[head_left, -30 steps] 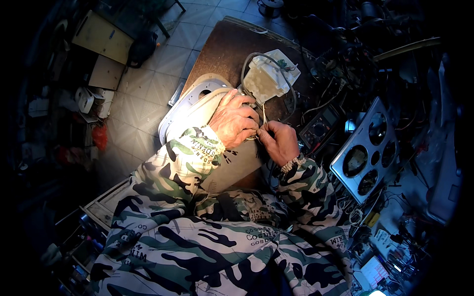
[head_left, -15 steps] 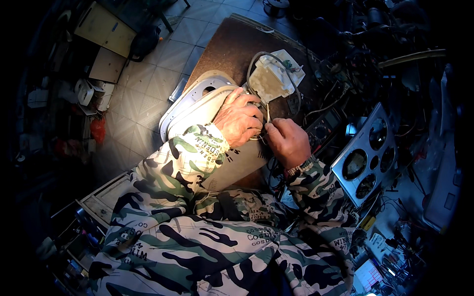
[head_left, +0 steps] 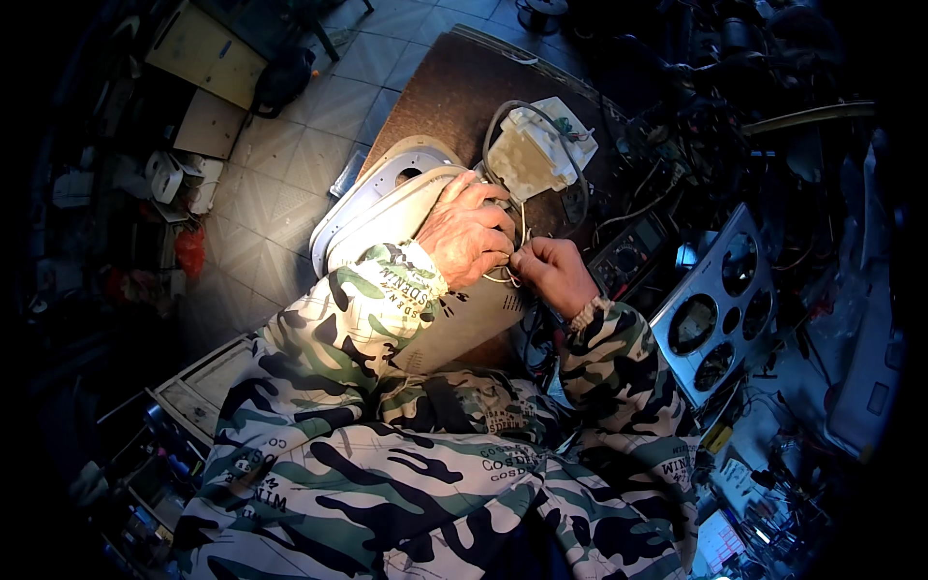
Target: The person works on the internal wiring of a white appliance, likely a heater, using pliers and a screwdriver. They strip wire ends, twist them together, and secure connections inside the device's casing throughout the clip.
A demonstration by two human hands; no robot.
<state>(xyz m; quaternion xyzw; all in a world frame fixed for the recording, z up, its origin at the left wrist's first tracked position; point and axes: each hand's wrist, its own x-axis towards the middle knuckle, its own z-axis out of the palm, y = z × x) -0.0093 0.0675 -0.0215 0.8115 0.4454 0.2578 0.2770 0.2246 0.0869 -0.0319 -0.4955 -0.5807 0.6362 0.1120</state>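
My left hand (head_left: 469,232) lies over a pale appliance housing (head_left: 375,227) with rounded ends. Its fingers are curled toward thin pale wires (head_left: 524,224) that come out beside them. My right hand (head_left: 557,275) is closed, thumb and forefinger pinched on those wires, right up against the left fingertips. The wire ends between the fingertips are too small to make out. A flat greyish panel (head_left: 454,324) with dark printing lies below both hands. Beyond them sits a dusty white plastic box (head_left: 534,153) with a grey cable (head_left: 491,135) looped around it.
All this rests on a brown wooden board (head_left: 440,82). At the right are a multimeter (head_left: 628,253) and a tilted pale panel (head_left: 677,365) with several round holes. Tangled cables and dark parts crowd the far right. A red bag (head_left: 190,253) lies by the clutter at left.
My right hand has shifted slightly left, closer to the left fingertips, and its forearm has turned a little. The left hand and the housing stay nearly as they were.
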